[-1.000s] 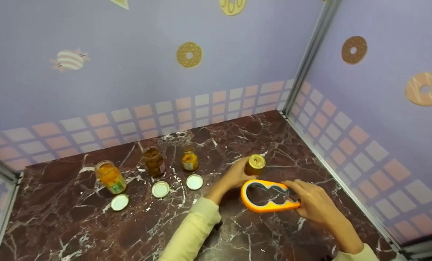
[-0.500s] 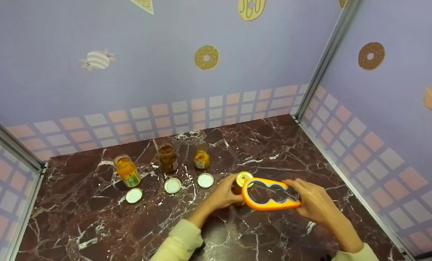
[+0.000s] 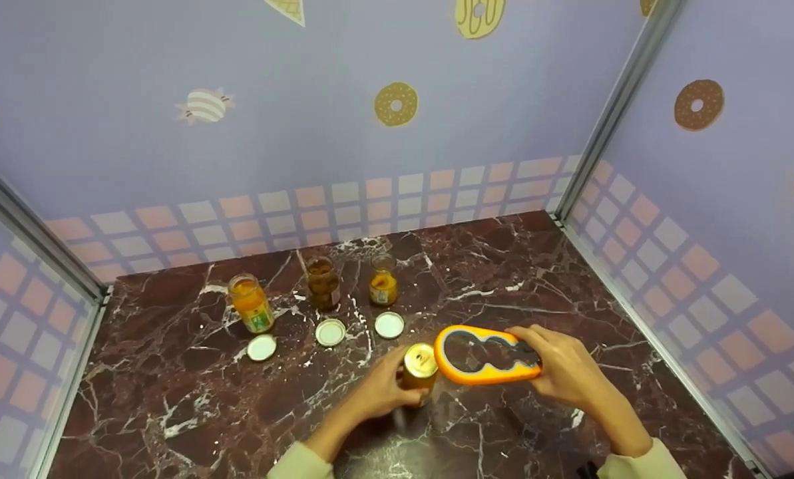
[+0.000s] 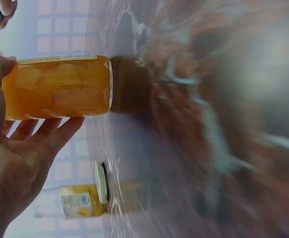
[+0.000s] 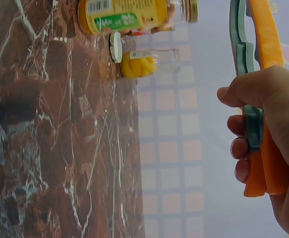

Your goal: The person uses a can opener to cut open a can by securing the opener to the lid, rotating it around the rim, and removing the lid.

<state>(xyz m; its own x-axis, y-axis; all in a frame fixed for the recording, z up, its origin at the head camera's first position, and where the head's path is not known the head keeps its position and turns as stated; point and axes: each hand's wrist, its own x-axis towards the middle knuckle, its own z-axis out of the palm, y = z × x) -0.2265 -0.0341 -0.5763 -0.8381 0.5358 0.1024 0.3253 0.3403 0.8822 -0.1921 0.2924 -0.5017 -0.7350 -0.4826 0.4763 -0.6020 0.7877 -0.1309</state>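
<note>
My left hand grips an upright glass jar with a gold lid, its fingers around the side. In the left wrist view the jar shows orange fruit pieces and sits close to the tabletop. My right hand holds an orange jar opener with grey scalloped inner edges by its narrow end. The wide end of the opener is beside the gold lid, at its right. In the right wrist view the thumb and fingers wrap the opener.
Three lidless jars stand at the back: orange fruit, dark brown contents and yellow fruit. Before each lies a lid: left, middle, right. Patterned walls enclose the marble table behind and at both sides.
My left hand has brought the gold-lidded jar left and nearer to me. The opener stays at about the same spot in my right hand. The head view has turned left.
</note>
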